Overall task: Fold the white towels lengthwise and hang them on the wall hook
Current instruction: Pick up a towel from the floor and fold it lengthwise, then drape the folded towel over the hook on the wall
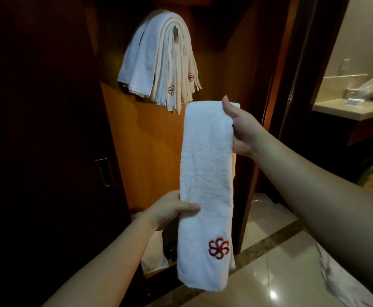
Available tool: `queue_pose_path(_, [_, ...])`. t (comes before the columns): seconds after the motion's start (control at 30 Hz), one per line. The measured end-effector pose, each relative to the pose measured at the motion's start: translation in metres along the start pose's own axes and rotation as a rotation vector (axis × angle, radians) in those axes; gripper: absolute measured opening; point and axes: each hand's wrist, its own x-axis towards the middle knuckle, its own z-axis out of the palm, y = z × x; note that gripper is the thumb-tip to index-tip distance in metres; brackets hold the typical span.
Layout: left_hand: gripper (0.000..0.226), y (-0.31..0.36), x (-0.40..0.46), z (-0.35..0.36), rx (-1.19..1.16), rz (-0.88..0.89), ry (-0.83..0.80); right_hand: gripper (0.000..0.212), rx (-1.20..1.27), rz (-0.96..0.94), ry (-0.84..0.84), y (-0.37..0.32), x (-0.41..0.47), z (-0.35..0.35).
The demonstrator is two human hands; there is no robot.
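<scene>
Towel (205,173) w/ red flower logo (218,248)

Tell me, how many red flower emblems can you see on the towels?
3. One sits near the bottom of the folded towel in the person's hands, at. Two show on the hanging towels, at and. Others may be hidden in the folds.

We find no letters, numbers or brand names that can be read. The only marks are stitched emblems: a red pinwheel flower of looped petals on the held towel (205,185), at about 5 o'clock on its face near the lower end. Two smaller flowers of the same kind sit on the hung towels (161,60), near their lower ends at about 5 o'clock of the bundle.
</scene>
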Motion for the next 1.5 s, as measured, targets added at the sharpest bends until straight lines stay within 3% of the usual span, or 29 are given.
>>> queue_pose_path(0.2, [0.068, -0.028, -0.004, -0.018, 0.028, -0.110, -0.114, 0.057, 0.046, -0.096, 0.053, -0.024, 0.010, 0.001])
queue_pose_path(0.37, [0.064, -0.056, -0.005, -0.032, -0.136, -0.173, 0.002, 0.054, 0.070, -0.142, 0.128, -0.037, 0.019, 0.005])
queue_pose_path(0.47, [0.059, -0.050, -0.002, -0.034, -0.147, -0.134, 0.180, 0.056, 0.107, -0.146, 0.130, -0.036, 0.025, 0.009])
queue_pose_path(0.57, [0.049, -0.027, 0.003, -0.030, 0.009, -0.074, 0.541, 0.061, 0.097, -0.140, 0.107, -0.035, 0.030, 0.014])
queue_pose_path(0.67, [0.029, 0.004, 0.001, -0.014, 0.077, 0.166, 0.830, 0.060, -0.096, -0.130, 0.076, -0.033, 0.036, 0.026])
queue_pose_path(0.7, [0.023, 0.016, -0.002, -0.004, 0.054, 0.239, 0.835, 0.056, -0.227, -0.143, 0.089, -0.033, 0.037, 0.031])
queue_pose_path(0.77, [0.030, 0.040, -0.007, 0.019, 0.021, 0.338, 0.696, 0.051, -0.484, -0.195, 0.131, -0.034, 0.039, 0.046])
queue_pose_path(0.87, [0.044, 0.068, -0.006, 0.053, 0.017, 0.414, 0.484, 0.048, -0.652, -0.282, 0.146, -0.038, 0.041, 0.067])
queue_pose_path(1.0, [0.065, 0.095, 0.009, 0.076, -0.067, 0.413, 0.400, 0.070, -0.676, -0.332, 0.164, -0.049, 0.044, 0.088])
queue_pose_path(1.1, [0.087, 0.106, 0.018, 0.081, -0.140, 0.379, 0.344, 0.073, -0.574, -0.335, 0.150, -0.057, 0.043, 0.098])
queue_pose_path(1.27, [0.137, 0.119, 0.028, 0.056, -0.088, 0.404, 0.519, 0.073, -0.431, -0.374, 0.161, -0.068, 0.039, 0.095])
queue_pose_path(1.33, [0.138, 0.122, 0.030, 0.043, -0.186, 0.464, 0.606, 0.070, -0.487, -0.409, 0.183, -0.070, 0.039, 0.084])
queue_pose_path(1.4, [0.132, 0.124, 0.030, 0.035, -0.311, 0.509, 0.560, 0.069, -0.642, -0.454, 0.239, -0.068, 0.040, 0.068])
queue_pose_path(1.5, [0.097, 0.134, 0.031, 0.024, -0.460, 0.567, 0.581, 0.077, -0.842, -0.461, 0.340, -0.064, 0.045, 0.040])
